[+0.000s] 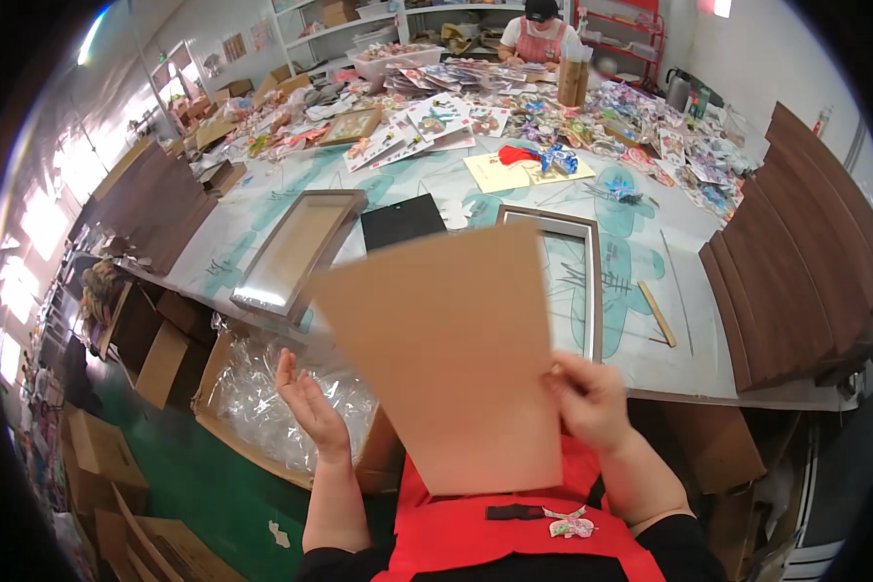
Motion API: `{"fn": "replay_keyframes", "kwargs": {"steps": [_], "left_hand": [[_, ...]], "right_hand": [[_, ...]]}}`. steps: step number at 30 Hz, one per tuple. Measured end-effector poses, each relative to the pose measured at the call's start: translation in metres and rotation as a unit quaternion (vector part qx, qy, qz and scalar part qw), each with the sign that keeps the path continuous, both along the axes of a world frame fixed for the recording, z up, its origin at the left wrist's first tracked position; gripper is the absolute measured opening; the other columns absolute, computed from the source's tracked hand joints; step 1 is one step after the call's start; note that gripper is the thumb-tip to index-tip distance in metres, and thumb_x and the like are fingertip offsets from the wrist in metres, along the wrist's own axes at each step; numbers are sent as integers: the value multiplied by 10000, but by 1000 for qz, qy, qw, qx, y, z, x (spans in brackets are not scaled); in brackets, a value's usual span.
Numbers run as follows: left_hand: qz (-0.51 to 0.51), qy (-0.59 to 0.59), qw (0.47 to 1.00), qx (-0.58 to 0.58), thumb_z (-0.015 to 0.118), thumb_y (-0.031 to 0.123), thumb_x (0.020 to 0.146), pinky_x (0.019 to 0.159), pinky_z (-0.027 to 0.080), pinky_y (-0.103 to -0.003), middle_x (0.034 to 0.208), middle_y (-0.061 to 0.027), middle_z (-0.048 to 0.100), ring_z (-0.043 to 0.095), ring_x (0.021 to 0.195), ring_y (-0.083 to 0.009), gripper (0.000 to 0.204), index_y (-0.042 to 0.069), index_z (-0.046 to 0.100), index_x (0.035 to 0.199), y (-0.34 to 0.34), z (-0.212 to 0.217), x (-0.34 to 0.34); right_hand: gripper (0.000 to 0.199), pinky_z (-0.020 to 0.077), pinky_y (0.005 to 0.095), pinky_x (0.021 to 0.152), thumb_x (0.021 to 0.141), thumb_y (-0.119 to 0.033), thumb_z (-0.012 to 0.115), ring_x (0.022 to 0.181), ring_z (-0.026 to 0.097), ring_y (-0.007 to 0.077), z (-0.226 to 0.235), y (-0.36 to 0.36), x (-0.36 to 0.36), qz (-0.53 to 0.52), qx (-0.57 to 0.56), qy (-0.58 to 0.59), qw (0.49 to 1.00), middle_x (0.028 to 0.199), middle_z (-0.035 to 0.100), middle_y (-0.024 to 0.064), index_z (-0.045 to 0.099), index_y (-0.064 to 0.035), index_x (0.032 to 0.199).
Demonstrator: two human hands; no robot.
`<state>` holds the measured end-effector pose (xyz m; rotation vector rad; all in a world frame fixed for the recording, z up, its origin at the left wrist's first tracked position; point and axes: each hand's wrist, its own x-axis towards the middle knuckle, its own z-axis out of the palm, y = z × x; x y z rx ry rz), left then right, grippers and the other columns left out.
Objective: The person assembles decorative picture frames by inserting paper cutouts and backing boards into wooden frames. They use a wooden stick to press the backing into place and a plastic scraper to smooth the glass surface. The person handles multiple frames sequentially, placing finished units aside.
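Cardboard sheet (446, 359), brown and flat, upright before the red apron (514, 533), pinched at its right edge by the right hand (592, 398). Left hand (310, 403) just beside the sheet's left edge, fingers spread, gripping nothing (palm upward). Beyond, on the table (689, 339): two picture frames (296, 252) and a black panel (403, 221).

Brown cardboard boxes (107, 456) on floor, lower left

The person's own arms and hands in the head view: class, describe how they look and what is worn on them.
Both the left hand and the right hand are bare, without gloves. The forearms are uncovered; black sleeves begin near the elbows, beside a red apron.
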<state>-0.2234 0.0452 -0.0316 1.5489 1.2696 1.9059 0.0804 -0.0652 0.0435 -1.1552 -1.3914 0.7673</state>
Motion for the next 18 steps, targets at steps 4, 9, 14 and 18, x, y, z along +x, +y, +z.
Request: {"fn": "replay_keyframes", "kwargs": {"steps": [4, 9, 14, 18], "left_hand": [[-33, 16, 998, -56, 370, 79, 937, 1036, 282, -345, 1364, -135, 382, 353, 1275, -232, 407, -20, 351, 1332, 3, -19, 10], [-71, -6, 991, -112, 413, 56, 919, 999, 322, -324, 1313, -138, 423, 399, 1222, -215, 405, -15, 378, 1316, 10, -38, 16], [-105, -21, 986, -127, 444, 19, 897, 968, 354, -305, 1251, -144, 452, 430, 1185, -206, 405, -20, 394, 1298, 19, -51, 21], [-117, -21, 984, -136, 453, 4, 887, 961, 364, -306, 1232, -148, 459, 440, 1175, -207, 409, -25, 396, 1291, 24, -56, 25]], "right_hand": [[304, 380, 185, 464, 861, -14, 579, 536, 494, 26, -20, 18, 42, -108, -137, 212, 961, 698, 616, 6, 596, -17, 1164], [291, 246, 190, 372, 866, -39, 587, 405, 372, 17, -55, 50, 98, -144, -161, 250, 944, 610, 569, -15, 590, -9, 1156], [288, 234, 193, 361, 860, -41, 589, 388, 361, 21, -67, 83, 124, -178, -194, 260, 929, 580, 537, -34, 584, 9, 1144], [306, 238, 192, 362, 852, -52, 593, 386, 363, 23, -72, 102, 133, -189, -215, 247, 926, 580, 530, -36, 569, 30, 1146]]}}
